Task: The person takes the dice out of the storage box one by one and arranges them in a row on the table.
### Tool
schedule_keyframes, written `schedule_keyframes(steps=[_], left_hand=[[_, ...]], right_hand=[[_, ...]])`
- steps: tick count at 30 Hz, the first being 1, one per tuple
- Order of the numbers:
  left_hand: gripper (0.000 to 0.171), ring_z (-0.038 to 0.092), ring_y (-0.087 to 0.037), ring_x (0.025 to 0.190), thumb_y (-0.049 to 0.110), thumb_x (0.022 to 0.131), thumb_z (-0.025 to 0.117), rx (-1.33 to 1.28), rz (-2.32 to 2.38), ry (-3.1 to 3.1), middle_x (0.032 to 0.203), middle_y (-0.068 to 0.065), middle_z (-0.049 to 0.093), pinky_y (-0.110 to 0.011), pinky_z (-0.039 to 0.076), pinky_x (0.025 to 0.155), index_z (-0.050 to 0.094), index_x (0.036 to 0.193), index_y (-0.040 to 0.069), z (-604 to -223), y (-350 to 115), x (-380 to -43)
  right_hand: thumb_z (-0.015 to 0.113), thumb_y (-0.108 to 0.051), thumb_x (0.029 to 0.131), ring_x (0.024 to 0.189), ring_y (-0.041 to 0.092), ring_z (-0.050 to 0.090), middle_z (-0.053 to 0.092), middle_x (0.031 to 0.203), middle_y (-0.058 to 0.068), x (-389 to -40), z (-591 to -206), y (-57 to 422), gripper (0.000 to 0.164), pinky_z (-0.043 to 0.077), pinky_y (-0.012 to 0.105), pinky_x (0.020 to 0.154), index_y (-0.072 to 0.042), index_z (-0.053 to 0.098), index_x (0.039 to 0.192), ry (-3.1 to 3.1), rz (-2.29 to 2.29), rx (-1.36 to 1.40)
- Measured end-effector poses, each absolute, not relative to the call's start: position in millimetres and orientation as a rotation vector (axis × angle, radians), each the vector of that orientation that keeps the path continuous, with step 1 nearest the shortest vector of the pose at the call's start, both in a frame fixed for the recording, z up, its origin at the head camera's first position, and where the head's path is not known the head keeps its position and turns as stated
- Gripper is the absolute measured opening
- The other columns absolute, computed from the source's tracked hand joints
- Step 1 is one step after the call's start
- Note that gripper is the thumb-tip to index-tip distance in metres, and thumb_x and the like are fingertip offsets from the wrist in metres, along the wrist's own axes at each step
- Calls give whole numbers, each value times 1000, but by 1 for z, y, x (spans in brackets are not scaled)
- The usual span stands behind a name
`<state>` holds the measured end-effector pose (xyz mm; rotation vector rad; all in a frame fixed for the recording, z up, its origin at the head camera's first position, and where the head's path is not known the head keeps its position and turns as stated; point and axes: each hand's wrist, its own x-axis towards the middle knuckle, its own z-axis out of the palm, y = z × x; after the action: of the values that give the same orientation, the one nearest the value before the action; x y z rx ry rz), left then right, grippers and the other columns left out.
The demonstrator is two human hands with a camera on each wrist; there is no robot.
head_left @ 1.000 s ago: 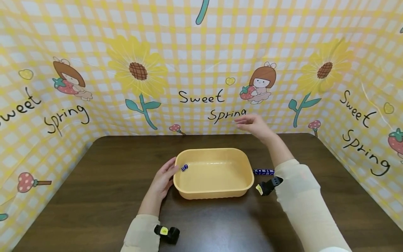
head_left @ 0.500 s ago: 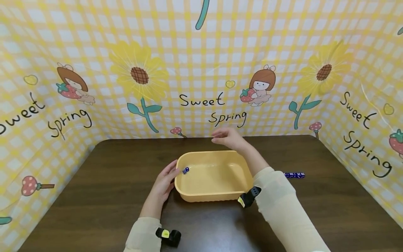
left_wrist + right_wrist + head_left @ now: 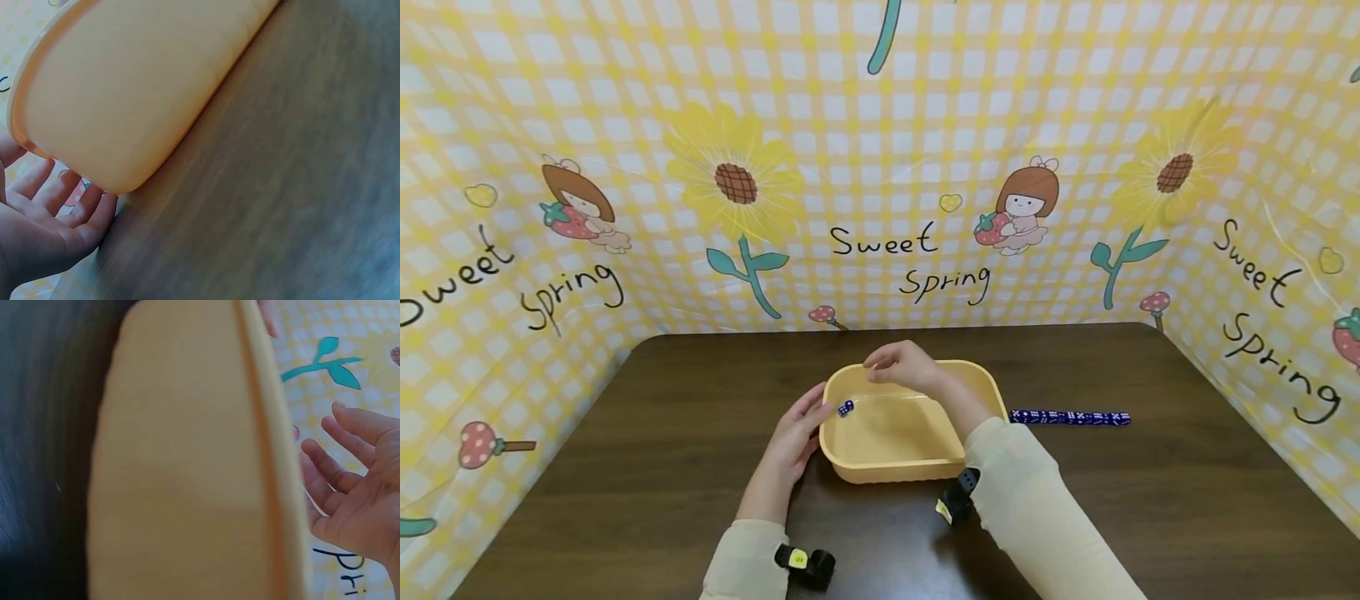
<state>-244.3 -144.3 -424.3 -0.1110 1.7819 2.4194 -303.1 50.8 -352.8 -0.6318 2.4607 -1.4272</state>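
A yellow plastic basin [image 3: 887, 471] stands on the table, with a small blue die [image 3: 846, 408] with white dots inside its left end. My left hand [image 3: 793, 433] holds the basin's left end, thumb at the rim close to the die, fingers along the outer wall. In the left wrist view, those fingers [image 3: 81, 219] touch the basin's lower corner. My right hand [image 3: 906, 367] hovers over the back left part of the basin, fingers loosely bent. Seen from the right wrist, this hand [image 3: 356, 481] has nothing between its fingers and sits beyond the rim.
A straight row of several blue dice [image 3: 1071, 417] lies on the dark wooden table [image 3: 625, 467], right of the basin. A yellow checked cloth [image 3: 880, 167] with printed flowers hangs behind and along both sides.
My right hand has moved left and down from the back right to over the basin, uncovering the dice row. The left hand has stayed at the basin's left end.
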Motion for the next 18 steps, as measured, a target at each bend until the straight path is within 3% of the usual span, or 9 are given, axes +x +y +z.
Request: schedule_keyframes(steps=[13, 18], left_hand=[[49, 35, -26, 114, 10, 87, 49, -76, 2400, 1793, 134, -12, 31, -41, 34, 86, 32, 133, 7, -423, -144, -246], [48, 34, -25, 115, 9, 88, 48, -91, 2399, 1787, 135, -11, 31, -41, 33, 86, 32, 133, 8, -424, -145, -245]], right_hand=[[65, -11, 75, 86, 17, 52, 60, 95, 5, -303, -380, 33, 24, 42, 26, 70, -2, 64, 97, 2512, -1197, -633], [66, -9, 73, 68, 12, 51, 61, 81, 3, -302, -390, 29, 22, 42, 22, 58, -1, 65, 93, 2563, -1135, -645]])
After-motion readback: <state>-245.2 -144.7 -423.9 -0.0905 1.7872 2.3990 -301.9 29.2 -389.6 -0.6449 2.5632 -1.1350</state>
